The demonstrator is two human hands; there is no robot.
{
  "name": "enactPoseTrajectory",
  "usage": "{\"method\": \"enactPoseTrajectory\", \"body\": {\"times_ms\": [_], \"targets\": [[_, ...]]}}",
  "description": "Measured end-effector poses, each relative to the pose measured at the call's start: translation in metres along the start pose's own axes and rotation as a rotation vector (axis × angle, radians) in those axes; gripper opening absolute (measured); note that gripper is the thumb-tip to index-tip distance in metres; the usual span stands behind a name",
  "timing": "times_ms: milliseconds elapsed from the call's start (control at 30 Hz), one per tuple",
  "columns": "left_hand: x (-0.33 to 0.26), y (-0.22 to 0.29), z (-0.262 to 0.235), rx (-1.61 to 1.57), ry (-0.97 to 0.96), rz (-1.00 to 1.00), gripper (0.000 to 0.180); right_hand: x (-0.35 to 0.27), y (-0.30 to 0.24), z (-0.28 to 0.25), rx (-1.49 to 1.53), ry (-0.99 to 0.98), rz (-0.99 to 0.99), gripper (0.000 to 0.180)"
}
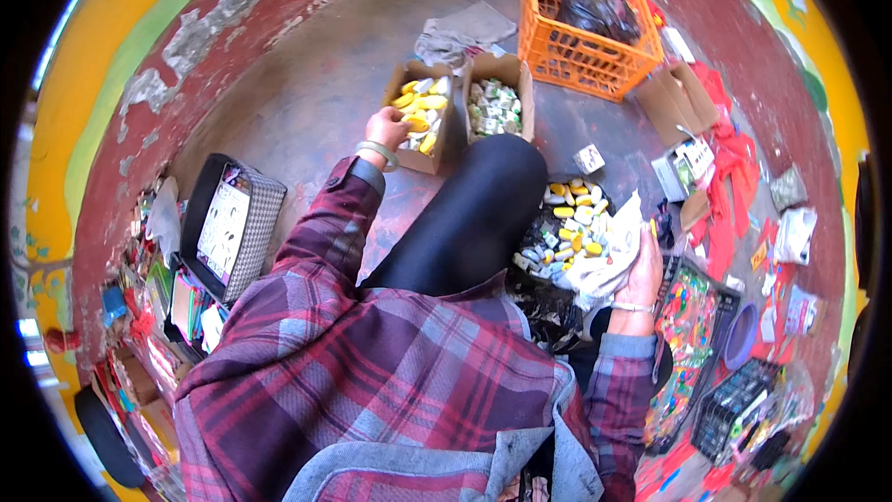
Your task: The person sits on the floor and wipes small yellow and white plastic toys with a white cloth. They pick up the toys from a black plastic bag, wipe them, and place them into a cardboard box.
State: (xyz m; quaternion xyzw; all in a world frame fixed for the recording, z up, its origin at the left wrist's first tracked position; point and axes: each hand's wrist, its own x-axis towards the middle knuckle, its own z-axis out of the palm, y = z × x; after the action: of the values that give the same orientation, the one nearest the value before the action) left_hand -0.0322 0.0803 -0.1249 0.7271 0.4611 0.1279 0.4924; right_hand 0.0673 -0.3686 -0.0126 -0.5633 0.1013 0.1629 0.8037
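My left hand (387,128) is at the near left side of a cardboard box (426,163) filled with yellow and white oval pieces. Its fingers are closed on one yellow oval piece (415,123) just over the pile. A second cardboard box (526,98) beside it holds small white-and-green pieces (495,107). On my right, my right hand (644,271) grips a crumpled white cloth (604,270). The cloth partly covers a heap of yellow, white and bluish oval pieces (578,214) lying on black plastic (548,311).
An orange crate (595,70) with a black bag stands at the far side. A grey rag (469,28) lies behind the boxes. A checked fabric bin (255,223) is at left. Right of my hand sits a dark crate (692,353) of colourful bits, beside a purple basin (741,335).
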Motion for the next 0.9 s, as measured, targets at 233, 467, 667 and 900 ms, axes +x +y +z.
{"method": "enactPoseTrajectory", "body": {"times_ms": [233, 467, 667, 900], "targets": [[0.013, 0.062, 0.010, 0.301, 0.117, 0.442, 0.034, 0.005, -0.056, -0.029, 0.231, 0.129, -0.021, 0.032], [-0.098, 0.250, 0.104, 0.303, -0.401, 1.045, 0.016, -0.007, -0.076, -0.060, 0.242, 0.140, -0.119, 0.033], [-0.135, 0.168, 0.263, 1.000, -1.101, 1.340, 0.027, -0.013, -0.083, -0.052, 0.293, 0.134, -0.082, 0.034], [-0.106, 0.026, 0.300, 0.845, -0.423, 0.454, 0.035, -0.023, -0.091, -0.066, 0.401, 0.201, -0.046, 0.031]]}}
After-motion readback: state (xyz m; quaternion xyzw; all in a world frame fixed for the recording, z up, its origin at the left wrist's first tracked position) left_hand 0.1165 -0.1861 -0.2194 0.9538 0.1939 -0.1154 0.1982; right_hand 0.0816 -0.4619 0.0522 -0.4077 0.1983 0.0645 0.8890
